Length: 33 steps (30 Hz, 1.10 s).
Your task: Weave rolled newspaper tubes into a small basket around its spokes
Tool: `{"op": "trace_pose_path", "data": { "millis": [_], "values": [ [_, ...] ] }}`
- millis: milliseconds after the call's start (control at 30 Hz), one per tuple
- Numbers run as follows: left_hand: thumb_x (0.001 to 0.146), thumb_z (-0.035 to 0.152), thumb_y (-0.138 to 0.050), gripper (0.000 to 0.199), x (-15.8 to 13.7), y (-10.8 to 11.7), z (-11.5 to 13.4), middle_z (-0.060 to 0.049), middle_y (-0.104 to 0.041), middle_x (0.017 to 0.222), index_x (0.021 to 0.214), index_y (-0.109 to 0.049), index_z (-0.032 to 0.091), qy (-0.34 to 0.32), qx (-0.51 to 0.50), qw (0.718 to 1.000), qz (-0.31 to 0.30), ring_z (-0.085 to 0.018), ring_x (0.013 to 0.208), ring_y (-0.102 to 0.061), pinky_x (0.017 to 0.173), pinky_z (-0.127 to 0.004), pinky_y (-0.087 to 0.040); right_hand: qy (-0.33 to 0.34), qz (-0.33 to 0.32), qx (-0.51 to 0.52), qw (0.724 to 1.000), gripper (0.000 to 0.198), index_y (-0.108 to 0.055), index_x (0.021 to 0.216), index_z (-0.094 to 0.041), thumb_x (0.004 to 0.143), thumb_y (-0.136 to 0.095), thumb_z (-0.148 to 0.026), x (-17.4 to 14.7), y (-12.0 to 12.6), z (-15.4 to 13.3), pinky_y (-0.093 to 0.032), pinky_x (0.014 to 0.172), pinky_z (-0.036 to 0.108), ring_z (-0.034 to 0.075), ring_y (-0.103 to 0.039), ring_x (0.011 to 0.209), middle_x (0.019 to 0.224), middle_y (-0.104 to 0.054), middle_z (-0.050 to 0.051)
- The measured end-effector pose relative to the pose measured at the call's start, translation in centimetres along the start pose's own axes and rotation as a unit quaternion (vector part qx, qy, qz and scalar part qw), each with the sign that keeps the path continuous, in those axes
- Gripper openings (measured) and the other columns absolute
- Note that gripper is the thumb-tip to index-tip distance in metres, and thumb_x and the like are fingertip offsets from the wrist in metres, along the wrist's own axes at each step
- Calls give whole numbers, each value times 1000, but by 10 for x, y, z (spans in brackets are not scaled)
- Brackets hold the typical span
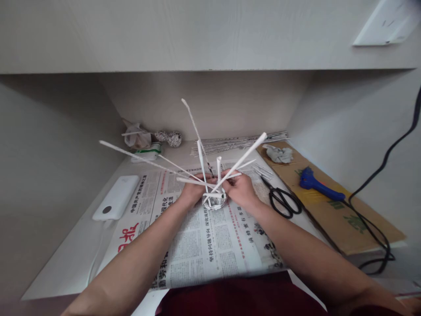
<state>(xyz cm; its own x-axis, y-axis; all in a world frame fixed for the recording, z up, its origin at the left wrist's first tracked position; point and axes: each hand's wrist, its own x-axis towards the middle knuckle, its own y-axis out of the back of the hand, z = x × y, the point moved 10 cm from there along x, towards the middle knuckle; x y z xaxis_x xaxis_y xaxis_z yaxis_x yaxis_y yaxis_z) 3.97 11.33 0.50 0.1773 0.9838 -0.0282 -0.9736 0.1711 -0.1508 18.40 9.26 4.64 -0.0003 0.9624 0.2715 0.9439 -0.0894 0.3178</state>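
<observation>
Between my two hands sits a small basket woven from rolled newspaper [214,202], with several long paper sticks [245,157] fanning up and outward from it. My left hand [194,188] closes around its left side, fingers partly hidden behind the sticks. On the right side my right hand [239,188] pinches near the base of the sticks, thumb and fingers together. Both hands rest just above the newspaper sheet [197,245] spread on the table.
Black scissors [284,199] lie right of my hands, beside cardboard [329,210] bearing a blue glue gun [319,185] with a black cord [384,162] and crumpled paper [279,154]. More paper sticks [237,144] lie behind. At left are a white power bank [116,198] and a woven paper piece [169,138].
</observation>
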Motion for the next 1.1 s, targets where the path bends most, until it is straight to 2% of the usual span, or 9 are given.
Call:
{"op": "trace_pose_path", "data": {
  "millis": [167, 367, 433, 600, 700, 800, 867, 1000, 1100],
  "values": [
    [59, 34, -83, 28, -1, 2, 1, -2, -64, 55, 73, -74, 11, -5, 36, 999, -8, -13, 48, -54, 48, -24, -42, -1, -16, 24, 1000, 16, -72, 90, -21, 77, -64, -24, -1, -5, 1, -51, 59, 27, 17, -66, 64, 74, -73, 2],
    [63, 34, -79, 25, 2, 15, 11, -4, -69, 65, 74, -73, 12, -69, 61, 995, 50, -15, 58, -60, 56, -26, -47, 12, 20, 126, 992, 33, -61, 109, -24, 78, -68, -32, 2, 3, -2, -54, 66, 28, 16, -67, 70, 85, -72, 2],
    [64, 36, -78, 26, 3, 20, 12, -4, -69, 66, 74, -72, 13, -75, 66, 992, 70, -15, 59, -60, 56, -26, -47, 11, 29, 105, 994, 33, -60, 103, -24, 74, -72, -33, 3, 7, 0, -53, 65, 27, 16, -66, 71, 87, -71, 2],
    [63, 37, -78, 25, -1, 17, 23, 0, -63, 59, 68, -68, 15, -108, 134, 982, 74, -13, 55, -55, 53, -23, -43, -33, -47, 36, 998, 16, -69, 78, -21, 71, -73, -34, 1, -9, 12, -51, 59, 28, 17, -64, 66, 72, -69, 2],
    [60, 38, -80, 28, -3, 14, 27, 2, -59, 54, 61, -64, 16, -111, 128, 983, 73, -11, 51, -50, 50, -22, -41, -36, -24, 15, 999, 14, -70, 78, -20, 72, -71, -33, 1, -6, 14, -49, 57, 27, 17, -63, 63, 70, -69, 1],
    [56, 39, -83, 30, -2, 13, 21, 2, -60, 53, 62, -65, 15, -79, 93, 990, 66, -11, 49, -50, 49, -22, -42, -37, -7, 23, 999, 16, -71, 84, -20, 75, -67, -33, 2, -3, 16, -48, 57, 26, 17, -63, 64, 74, -71, 1],
    [54, 38, -84, 31, -2, 12, 19, 1, -63, 55, 66, -67, 15, -63, 83, 993, 62, -12, 50, -52, 49, -23, -44, -34, -1, 39, 999, 18, -70, 85, -20, 74, -68, -34, 4, -3, 19, -48, 57, 26, 17, -64, 65, 77, -72, 2],
    [53, 35, -85, 28, -4, 10, 26, -2, -67, 59, 66, -71, 15, -83, 102, 990, 58, -14, 55, -58, 52, -24, -47, -40, 16, 108, 993, 24, -65, 87, -21, 71, -73, -37, 8, -3, 23, -49, 59, 26, 16, -62, 62, 71, -69, 0],
    [54, 33, -84, 24, -5, 9, 27, -3, -70, 63, 64, -71, 15, -82, 102, 990, 60, -16, 58, -61, 54, -25, -48, -52, 35, 128, 990, 23, -61, 79, -21, 70, -74, -37, 7, 2, 21, -47, 56, 25, 14, -58, 57, 65, -65, -1]
  ]
}}
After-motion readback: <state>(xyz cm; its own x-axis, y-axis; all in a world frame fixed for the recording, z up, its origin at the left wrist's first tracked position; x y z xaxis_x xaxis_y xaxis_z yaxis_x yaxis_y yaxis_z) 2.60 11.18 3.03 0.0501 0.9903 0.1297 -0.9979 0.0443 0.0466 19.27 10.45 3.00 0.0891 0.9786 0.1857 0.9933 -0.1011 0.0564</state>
